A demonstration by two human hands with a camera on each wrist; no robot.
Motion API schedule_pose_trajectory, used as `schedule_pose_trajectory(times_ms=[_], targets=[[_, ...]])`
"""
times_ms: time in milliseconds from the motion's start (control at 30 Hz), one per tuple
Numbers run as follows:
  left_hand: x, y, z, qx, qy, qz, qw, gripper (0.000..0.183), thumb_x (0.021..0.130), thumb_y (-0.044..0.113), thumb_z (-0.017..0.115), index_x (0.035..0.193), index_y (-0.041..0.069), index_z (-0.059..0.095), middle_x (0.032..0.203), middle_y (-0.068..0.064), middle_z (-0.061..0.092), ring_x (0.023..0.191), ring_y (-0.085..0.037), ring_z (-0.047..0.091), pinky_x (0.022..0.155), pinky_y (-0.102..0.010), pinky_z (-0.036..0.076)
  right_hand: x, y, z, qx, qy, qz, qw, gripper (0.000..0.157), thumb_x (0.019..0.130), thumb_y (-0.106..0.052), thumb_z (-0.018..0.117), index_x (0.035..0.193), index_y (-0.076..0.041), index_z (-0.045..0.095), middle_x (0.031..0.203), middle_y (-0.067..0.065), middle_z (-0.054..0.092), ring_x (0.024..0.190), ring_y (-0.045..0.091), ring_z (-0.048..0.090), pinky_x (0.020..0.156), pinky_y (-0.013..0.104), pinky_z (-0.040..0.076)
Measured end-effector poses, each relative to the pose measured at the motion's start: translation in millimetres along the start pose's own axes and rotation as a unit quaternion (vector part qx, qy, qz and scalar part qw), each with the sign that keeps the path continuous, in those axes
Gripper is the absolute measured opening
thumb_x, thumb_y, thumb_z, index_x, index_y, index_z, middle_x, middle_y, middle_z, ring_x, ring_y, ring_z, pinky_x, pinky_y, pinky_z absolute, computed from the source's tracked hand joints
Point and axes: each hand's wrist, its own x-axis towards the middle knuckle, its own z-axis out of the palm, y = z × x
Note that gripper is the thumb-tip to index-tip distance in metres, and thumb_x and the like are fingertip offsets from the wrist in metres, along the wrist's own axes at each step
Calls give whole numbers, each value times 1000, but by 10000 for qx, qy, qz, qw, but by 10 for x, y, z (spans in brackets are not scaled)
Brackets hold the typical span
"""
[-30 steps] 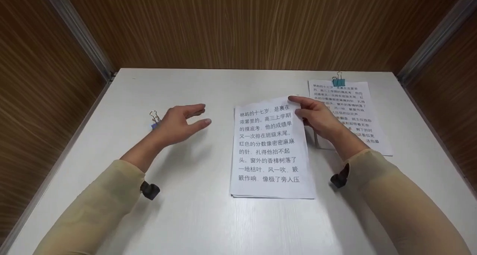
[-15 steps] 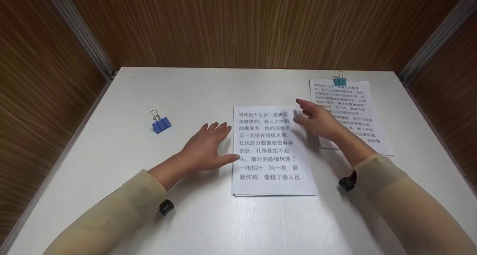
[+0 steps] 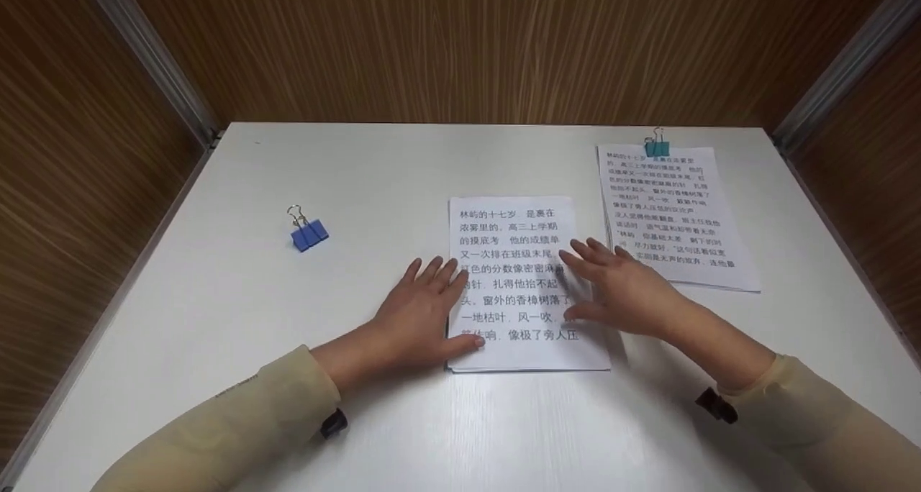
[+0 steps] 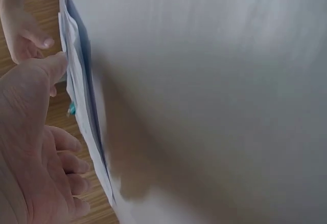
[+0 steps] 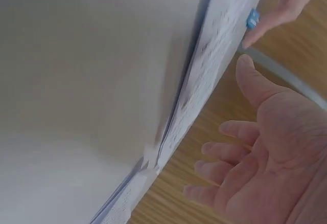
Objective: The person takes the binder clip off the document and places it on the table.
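Both grips at the paper, and both of them released! My left grip (image 3: pixel 419 316) is flat-handed along the left edge of the stack of printed sheets (image 3: pixel 511 262), fingers spread, thumb reaching over the lowest lines of text. Across from it, my right grip (image 3: pixel 629 290) has its fingers fanned over the right edge, a shadow falling on the page beneath; whether those fingertips touch the paper, I can't tell. The stack lies flat on the white bench (image 3: pixel 374 175), right between my two grips, under-sheets peeking out at its lower left corner. Over to the left sits the blue binder clip (image 3: pixel 310 235), wire handles up, well apart from the paper. Far right, a second stack (image 3: pixel 669 211), its top edge wearing a teal binder clip (image 3: pixel 658 149)!
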Motion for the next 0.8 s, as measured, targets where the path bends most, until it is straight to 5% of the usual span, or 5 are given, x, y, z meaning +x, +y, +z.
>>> schedule_pose_trajectory(times_ms=[267, 800], targets=[[-14, 49, 72, 188, -77, 226, 9995, 103, 96, 77, 53, 165, 3, 34, 171, -19, 30, 160, -37, 22, 131, -54, 10, -240, -110, 148, -500, -159, -357, 9980, 84, 88, -45, 86, 152, -1, 55, 158, 24, 50, 146, 47, 46, 117, 69, 34], [9, 10, 79, 186, -260, 389, 9987, 100, 97, 74, 54, 161, -3, 40, 166, -24, 37, 157, -39, 30, 131, -51, 15, -301, -147, 200, 150, -554, -85, 9983, 75, 91, -33, 85, 152, 0, 56, 159, 26, 47, 148, 49, 41, 121, 63, 32]])
